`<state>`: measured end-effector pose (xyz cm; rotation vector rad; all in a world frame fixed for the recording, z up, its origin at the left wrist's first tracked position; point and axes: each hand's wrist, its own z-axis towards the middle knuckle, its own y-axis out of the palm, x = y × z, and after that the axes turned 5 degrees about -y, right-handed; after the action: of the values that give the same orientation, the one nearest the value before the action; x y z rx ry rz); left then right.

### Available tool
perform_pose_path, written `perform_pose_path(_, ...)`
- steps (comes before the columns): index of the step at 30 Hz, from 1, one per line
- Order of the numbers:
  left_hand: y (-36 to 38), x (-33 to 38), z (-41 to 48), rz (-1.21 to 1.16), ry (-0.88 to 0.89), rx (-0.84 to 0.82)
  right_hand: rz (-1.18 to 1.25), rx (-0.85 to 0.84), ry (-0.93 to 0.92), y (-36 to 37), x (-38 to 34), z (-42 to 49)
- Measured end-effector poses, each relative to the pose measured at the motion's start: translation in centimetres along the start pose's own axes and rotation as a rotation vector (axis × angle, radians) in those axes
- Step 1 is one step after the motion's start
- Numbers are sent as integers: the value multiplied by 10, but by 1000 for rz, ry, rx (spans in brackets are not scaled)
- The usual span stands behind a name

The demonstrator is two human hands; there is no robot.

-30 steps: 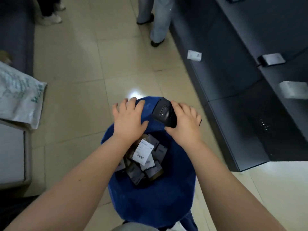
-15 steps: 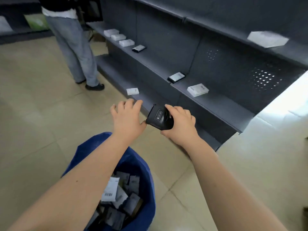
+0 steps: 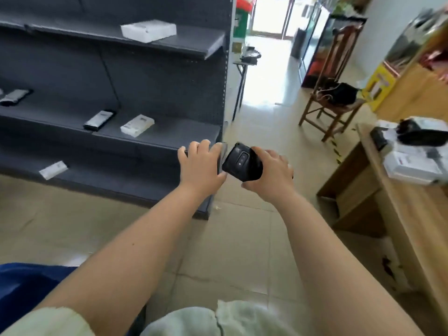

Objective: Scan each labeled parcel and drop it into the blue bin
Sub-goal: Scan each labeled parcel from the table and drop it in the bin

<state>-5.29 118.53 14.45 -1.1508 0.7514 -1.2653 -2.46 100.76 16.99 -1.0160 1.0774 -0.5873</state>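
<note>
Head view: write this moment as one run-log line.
left hand: open | right hand: grips scanner | blue bin: lower left | parcels: on shelf

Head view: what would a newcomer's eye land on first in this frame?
Dead centre, the right hand grips a black scanner, with the left hand spread open beside it. Behind them on the left, dark shelves carry scattered parcels, the brightest a white box on the top shelf. The blue bin only peeks in at the lower left corner.
</note>
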Motion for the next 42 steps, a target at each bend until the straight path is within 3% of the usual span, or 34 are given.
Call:
perform_pose_path(8, 73, 191, 2, -31, 285, -184, -16, 108, 372, -50, 170, -70)
perform_pose_path(19, 141, 329, 6, -34, 648, -359, 5, 193, 774, -57, 279, -131)
perform_pose_path(29, 193, 410, 128, -84, 833, -389, 72, 321, 1068, -67, 363, -63)
perform_pose_path(42, 250, 527, 266, -235, 880, -470, 26, 386, 1162, -113, 458, 60)
